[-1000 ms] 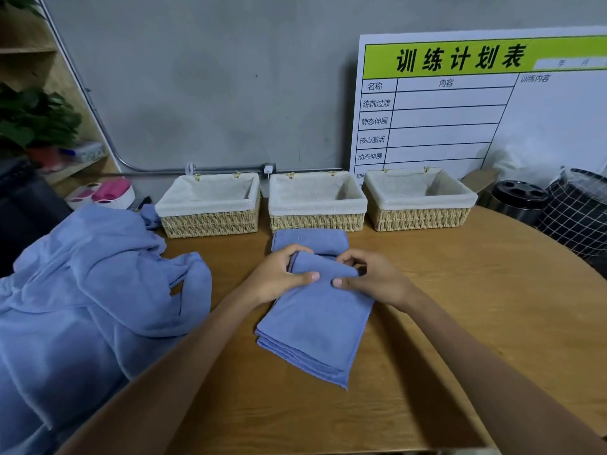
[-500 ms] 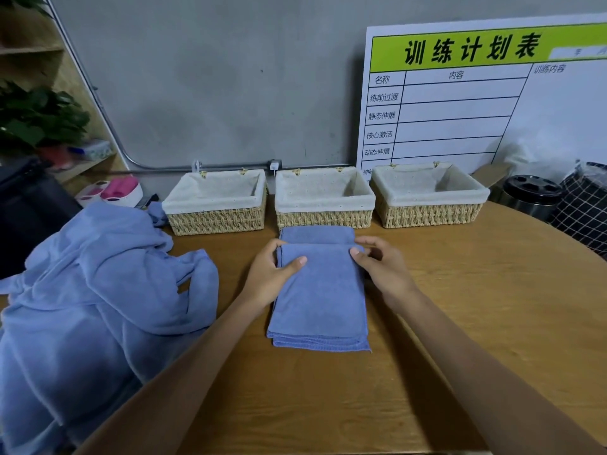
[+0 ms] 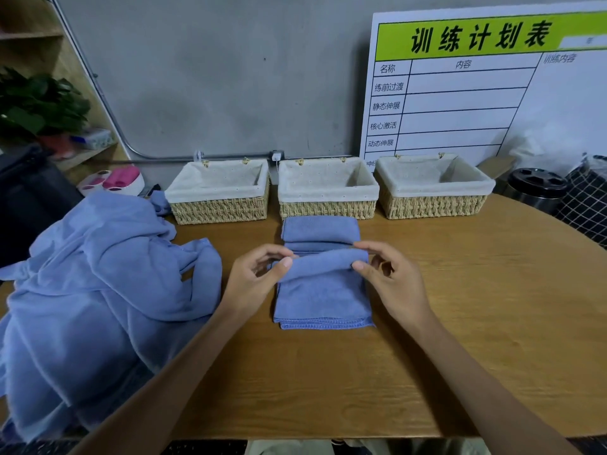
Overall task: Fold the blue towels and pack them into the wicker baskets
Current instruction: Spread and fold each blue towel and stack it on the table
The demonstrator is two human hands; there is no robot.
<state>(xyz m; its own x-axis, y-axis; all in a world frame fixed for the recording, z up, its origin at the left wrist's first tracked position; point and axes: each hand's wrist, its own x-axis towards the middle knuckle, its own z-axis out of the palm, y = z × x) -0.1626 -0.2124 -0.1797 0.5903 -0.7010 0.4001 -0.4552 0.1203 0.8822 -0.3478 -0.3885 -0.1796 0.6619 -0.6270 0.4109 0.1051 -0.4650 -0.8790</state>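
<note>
A folded blue towel (image 3: 323, 297) lies on the wooden table (image 3: 460, 307) in front of me. My left hand (image 3: 253, 280) pinches its far fold at the left end and my right hand (image 3: 391, 280) pinches the right end, lifting that fold a little. Just beyond it lies another folded blue towel (image 3: 320, 229), against the middle basket. Three wicker baskets with white cloth liners stand in a row at the back: left (image 3: 218, 192), middle (image 3: 328, 188), right (image 3: 433, 187). All three look empty inside.
A large heap of unfolded blue towels (image 3: 95, 290) covers the table's left side. A white schedule board (image 3: 486, 83) leans on the wall behind the baskets. A black bin (image 3: 535, 188) and a checked basket (image 3: 588, 198) stand off the table's right edge.
The towel was turned square to me and laid flat. Both hands moved from its sides to its far edge and now lift that fold toward me.
</note>
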